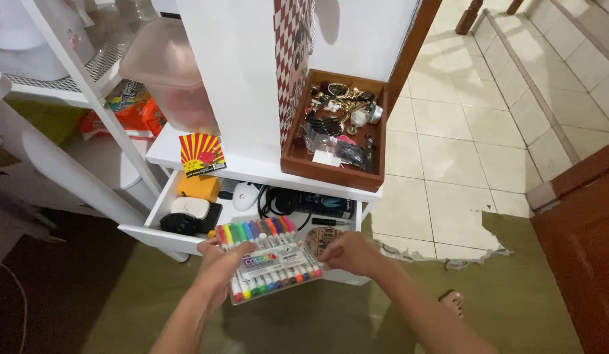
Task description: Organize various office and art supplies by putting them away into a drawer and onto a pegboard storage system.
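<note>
Fingers of both hands, left hand (pixel 219 262) and right hand (pixel 349 252), are clamped on the marker pack (pixel 270 259); tilted toward six o'clock, it could be dropped beside the open drawer (pixel 161 231).

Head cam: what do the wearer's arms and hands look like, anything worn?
Both forearms are bare as far as the frame shows: no sleeves in view. The left hand and right hand wear no gloves. No watch, bracelet or ring can be made out. No cables or markings.
</note>
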